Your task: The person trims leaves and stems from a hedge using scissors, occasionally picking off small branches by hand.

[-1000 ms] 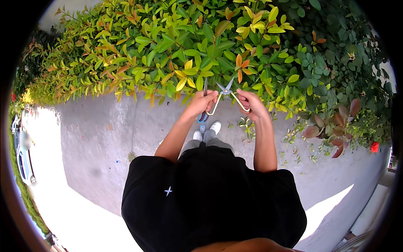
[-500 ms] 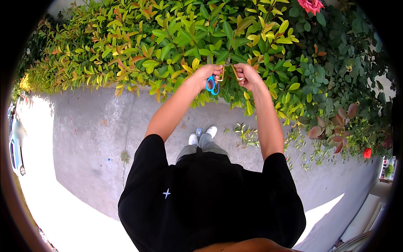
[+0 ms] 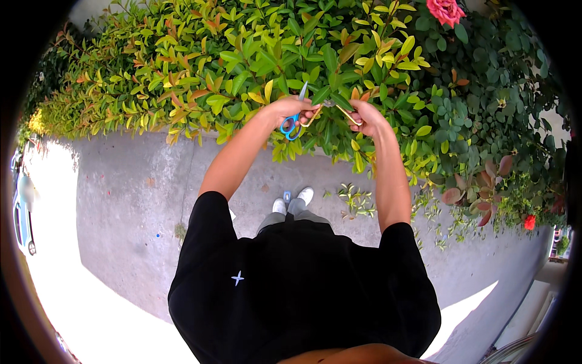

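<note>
My left hand (image 3: 284, 110) is closed on blue-handled scissors (image 3: 290, 128), whose blade sticks up past the fingers into the leaves. The same fingers grip one gold-coloured handle of a pair of pruning shears (image 3: 347, 115). Around the other handle my right hand (image 3: 367, 119) is closed. The handles are spread apart, with the pivot lying between my hands against the front of a leafy hedge (image 3: 242, 60). Leaves hide most of the shears' blades, so I cannot tell what lies between them.
Cut sprigs (image 3: 356, 200) lie on the grey pavement (image 3: 133, 200) at the hedge's foot, more of them to the right. A rose bush with a pink rose (image 3: 446, 11) adjoins the hedge on the right. My white shoes (image 3: 305, 195) stand close to the hedge.
The shears' handles have spread wider as my hands moved apart. My left hand has shifted left with the scissors, and their blade shows more plainly.
</note>
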The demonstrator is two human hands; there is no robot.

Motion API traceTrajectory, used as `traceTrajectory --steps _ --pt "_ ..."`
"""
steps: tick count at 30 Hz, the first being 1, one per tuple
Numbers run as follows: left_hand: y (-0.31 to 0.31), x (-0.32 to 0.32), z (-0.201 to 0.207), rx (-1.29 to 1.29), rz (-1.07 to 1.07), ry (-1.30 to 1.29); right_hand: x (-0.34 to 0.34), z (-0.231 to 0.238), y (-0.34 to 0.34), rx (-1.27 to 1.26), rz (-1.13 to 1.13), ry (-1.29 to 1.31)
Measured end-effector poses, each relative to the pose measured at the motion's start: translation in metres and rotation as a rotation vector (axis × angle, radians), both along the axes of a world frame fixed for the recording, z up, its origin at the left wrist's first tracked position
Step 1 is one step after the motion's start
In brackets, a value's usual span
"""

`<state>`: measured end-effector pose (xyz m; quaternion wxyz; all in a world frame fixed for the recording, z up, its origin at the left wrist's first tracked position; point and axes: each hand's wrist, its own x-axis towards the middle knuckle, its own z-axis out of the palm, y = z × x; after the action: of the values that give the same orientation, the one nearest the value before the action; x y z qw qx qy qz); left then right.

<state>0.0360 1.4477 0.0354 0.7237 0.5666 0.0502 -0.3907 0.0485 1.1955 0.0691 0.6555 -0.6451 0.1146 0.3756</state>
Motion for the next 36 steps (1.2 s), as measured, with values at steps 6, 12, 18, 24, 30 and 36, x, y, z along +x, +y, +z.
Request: traceTrajectory --steps 6,12,18,24,30,36 --pt "-0.012 0.006 0.002 0.055 0.094 0.006 0.003 -0.012 0.008 0.318 -0.138 0.252" --pt "-0.03 0.004 -0.004 -0.237 0.164 0.274 -0.007 -0.031 0.036 0.492 -0.339 0.247" --pt "-0.048 -0.008 -0.004 -0.297 0.31 0.211 -0.013 -0.039 0.058 0.403 -0.566 0.039" --pt "-0.057 -0.014 -0.007 -0.285 0.344 0.179 -0.017 -0.048 0.057 0.309 -0.605 -0.049" --pt "-0.06 -0.029 0.0 -0.278 0.305 0.123 -0.024 -0.065 0.052 0.226 -0.639 -0.106" --pt "-0.076 -0.05 0.005 -0.248 0.383 0.117 -0.051 -0.05 0.058 0.275 -0.707 -0.102"
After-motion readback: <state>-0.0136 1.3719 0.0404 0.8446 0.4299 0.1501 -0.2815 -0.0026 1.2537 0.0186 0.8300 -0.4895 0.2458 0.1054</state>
